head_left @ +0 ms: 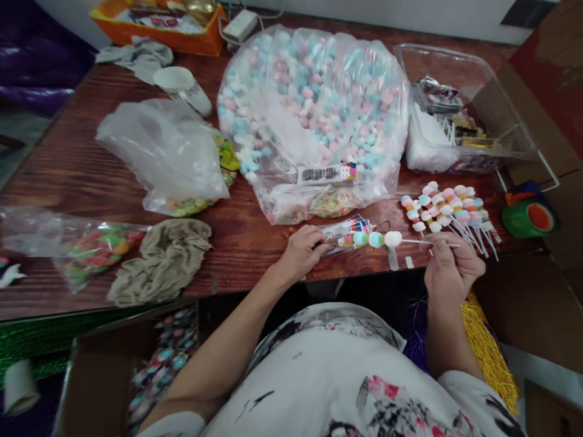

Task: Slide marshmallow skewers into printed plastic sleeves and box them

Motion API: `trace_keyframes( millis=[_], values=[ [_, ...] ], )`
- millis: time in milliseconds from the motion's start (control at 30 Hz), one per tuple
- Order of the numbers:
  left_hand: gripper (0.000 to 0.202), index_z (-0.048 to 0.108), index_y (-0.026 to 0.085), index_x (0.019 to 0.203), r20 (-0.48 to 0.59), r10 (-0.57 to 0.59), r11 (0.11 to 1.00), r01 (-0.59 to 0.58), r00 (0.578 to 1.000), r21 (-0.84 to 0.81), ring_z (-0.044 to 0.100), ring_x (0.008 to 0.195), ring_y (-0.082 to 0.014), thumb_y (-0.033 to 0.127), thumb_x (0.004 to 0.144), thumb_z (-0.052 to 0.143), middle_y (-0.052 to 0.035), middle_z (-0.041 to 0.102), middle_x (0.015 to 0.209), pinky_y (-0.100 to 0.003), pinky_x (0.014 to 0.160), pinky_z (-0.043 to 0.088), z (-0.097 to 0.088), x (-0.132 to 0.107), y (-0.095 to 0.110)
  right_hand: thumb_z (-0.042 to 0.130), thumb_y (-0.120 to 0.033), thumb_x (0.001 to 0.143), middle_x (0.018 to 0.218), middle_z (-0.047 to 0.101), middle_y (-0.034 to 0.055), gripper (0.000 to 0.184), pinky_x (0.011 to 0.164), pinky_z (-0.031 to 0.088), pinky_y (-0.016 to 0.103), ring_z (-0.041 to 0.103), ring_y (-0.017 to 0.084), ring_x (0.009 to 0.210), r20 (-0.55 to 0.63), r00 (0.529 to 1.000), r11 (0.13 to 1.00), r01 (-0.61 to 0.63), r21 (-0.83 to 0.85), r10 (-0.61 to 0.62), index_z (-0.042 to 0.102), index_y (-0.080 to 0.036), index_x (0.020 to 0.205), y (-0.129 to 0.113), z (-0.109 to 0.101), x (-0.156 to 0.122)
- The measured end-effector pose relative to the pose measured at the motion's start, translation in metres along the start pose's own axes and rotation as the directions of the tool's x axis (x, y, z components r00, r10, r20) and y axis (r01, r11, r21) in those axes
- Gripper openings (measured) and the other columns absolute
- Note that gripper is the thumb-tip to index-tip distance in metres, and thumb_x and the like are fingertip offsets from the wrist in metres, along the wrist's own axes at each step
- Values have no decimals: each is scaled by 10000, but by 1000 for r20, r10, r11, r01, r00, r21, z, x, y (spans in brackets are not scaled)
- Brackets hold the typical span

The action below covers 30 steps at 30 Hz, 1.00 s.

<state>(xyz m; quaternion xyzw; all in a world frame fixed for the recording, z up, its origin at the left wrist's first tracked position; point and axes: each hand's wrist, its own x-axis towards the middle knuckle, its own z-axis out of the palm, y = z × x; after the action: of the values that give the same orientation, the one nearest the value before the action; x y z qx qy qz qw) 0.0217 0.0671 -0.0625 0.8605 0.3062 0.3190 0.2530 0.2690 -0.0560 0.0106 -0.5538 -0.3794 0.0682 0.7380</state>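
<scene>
In my right hand [453, 261] a marshmallow skewer [376, 239] is pinched by its white stick. The skewer lies almost level, its white, blue and yellow-green pieces pointing left. My left hand [304, 247] is closed, thumb and fingers on the left end of a small clear wrapper [337, 232] with colourful printing. Several such wrappers seem to lie together near the table's front edge. The skewer's left end overlaps the wrapper's printed end; whether it is inside, I cannot tell. Beyond my right hand lies a pile of finished marshmallow skewers [449, 206].
A large clear bag of marshmallows [314, 91] fills the table's middle. Right of it are a clear plastic bin [473, 121] and a green tape roll [528, 217]. Bags of gummy candy [98, 249], a crumpled cloth [164, 258] and a white cup [182, 88] are left.
</scene>
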Motion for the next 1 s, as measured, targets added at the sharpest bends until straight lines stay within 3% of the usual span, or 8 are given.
trace_keyframes(
  millis=[167,467,600,867,1000],
  values=[
    [158,575,170,716,-2,19,999,-18,1000,49,521,713,-154,221,848,643,-18,575,730,-279,663,428,3,-1,0,679,-210,778,721,674,16,64,664,497,327,624,164,690,-22,1000,999,-15,52,16,717,-176,739,-1,-1,1],
    [187,559,173,702,3,-77,997,77,997,-5,498,689,-139,255,852,635,-6,550,718,-266,633,394,3,0,0,675,-220,771,704,663,-5,41,677,532,350,626,160,684,-64,997,995,-38,89,44,692,-197,741,6,-3,-16],
    [222,521,173,664,-9,-113,993,112,994,-35,486,662,-129,240,853,618,5,521,685,-257,617,383,3,1,-1,654,-215,784,708,663,5,66,614,511,309,629,160,684,-69,995,992,-66,111,74,693,-191,737,10,-8,-26],
    [185,528,180,712,27,1,1000,-2,1000,26,485,701,-154,225,886,572,-20,544,728,-283,646,393,1,0,0,665,-222,787,735,677,8,64,625,487,285,632,148,701,-36,983,977,-174,123,180,713,-189,760,17,-13,-33],
    [155,552,179,749,69,93,993,-97,993,66,492,735,-176,195,902,527,-46,576,760,-314,687,417,-1,0,3,668,-227,790,745,682,-5,54,678,512,312,642,151,711,23,994,989,-108,106,106,717,-211,774,18,-10,-23]
  ],
)
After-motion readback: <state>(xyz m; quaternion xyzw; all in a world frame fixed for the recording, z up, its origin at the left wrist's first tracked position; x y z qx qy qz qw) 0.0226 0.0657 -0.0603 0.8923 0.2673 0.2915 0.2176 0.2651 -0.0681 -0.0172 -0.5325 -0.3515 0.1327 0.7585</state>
